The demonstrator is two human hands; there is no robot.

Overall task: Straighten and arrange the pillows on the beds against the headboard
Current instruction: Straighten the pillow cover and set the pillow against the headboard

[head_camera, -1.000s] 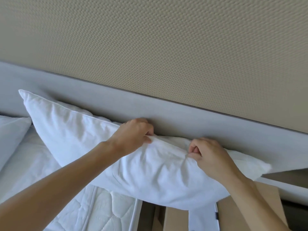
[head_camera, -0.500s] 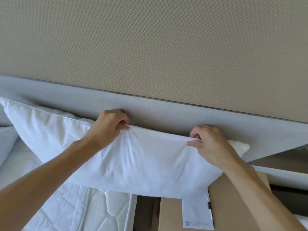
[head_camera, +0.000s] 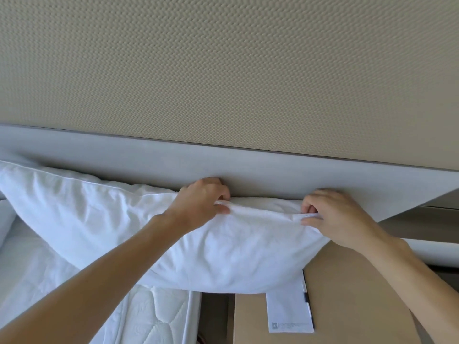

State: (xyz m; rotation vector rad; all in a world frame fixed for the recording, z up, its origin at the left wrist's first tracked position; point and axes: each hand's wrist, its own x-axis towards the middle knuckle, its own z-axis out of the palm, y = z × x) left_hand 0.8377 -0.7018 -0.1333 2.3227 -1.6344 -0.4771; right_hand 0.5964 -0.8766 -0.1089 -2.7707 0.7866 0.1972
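A white pillow [head_camera: 104,227] leans against the grey headboard [head_camera: 248,165]. Its right part hangs out past the mattress edge, over the bedside table. My left hand [head_camera: 201,202] pinches the pillow's top edge near its middle, fingers curled over the fabric. My right hand [head_camera: 330,214] pinches the same top edge close to the pillow's right corner, which it hides. The cloth is stretched taut between both hands. A second white pillow [head_camera: 5,219] shows only as a sliver at the far left.
A quilted white mattress [head_camera: 149,316] lies below the pillow. To its right stands a tan bedside table [head_camera: 352,294] with a white paper pad [head_camera: 288,311] on it. A beige textured wall [head_camera: 223,70] rises above the headboard.
Both hands have shifted along the pillow's top edge, the right one nearer the right corner. The pillow has slid left along the headboard, baring more of the bedside table.
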